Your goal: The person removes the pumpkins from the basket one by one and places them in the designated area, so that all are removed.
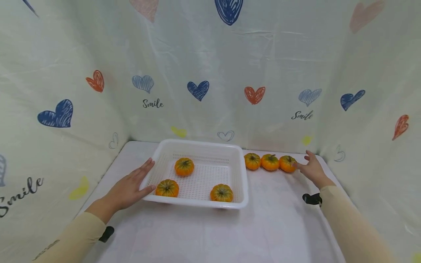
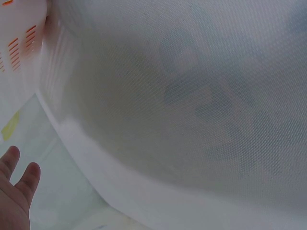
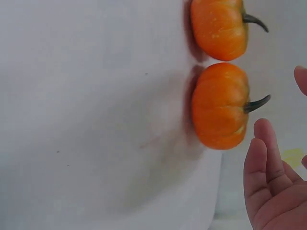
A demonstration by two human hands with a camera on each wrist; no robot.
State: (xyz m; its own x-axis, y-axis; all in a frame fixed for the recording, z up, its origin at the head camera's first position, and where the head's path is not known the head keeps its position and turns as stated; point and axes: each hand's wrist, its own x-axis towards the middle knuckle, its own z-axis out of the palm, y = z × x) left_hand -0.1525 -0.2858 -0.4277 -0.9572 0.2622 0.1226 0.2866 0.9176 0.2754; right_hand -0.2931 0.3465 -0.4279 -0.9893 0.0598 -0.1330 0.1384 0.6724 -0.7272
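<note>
The two hands are held well apart, one on either side of a white, rectangular, perforated plastic basket (image 1: 197, 202). The left hand (image 1: 129, 186) is laid at the basket's left rim with its fingers extended; firm contact cannot be confirmed. The right hand (image 1: 314, 171) is placed well to the right of the basket, fingers parted and nothing grasped; its nearest digit is seen at the edge of a squat, ribbed, orange-and-green pumpkin (image 1: 287, 164), though touch cannot be told.

This end pumpkin is the farthest from the basket in a row extended from the basket's right side; the row is completed by a middle pumpkin (image 1: 270, 162) and an inner pumpkin (image 1: 252, 161), the latter just beside the basket wall. The end pumpkin is thus set between the right hand and the basket, with the right hand much the nearer. No marked long axis is shown by its rounded body; a curved dark stem (image 3: 258, 104) is seen in the right wrist view.

Inside the basket, three similar pumpkins are held: a far-left one (image 1: 184, 167), a near-left one (image 1: 167, 188) and a near-right one (image 1: 222, 193). Beneath the basket, a white-covered table (image 1: 263, 226) is seen; behind it, a pale, heart-printed curtain (image 1: 276, 58) is hung.
</note>
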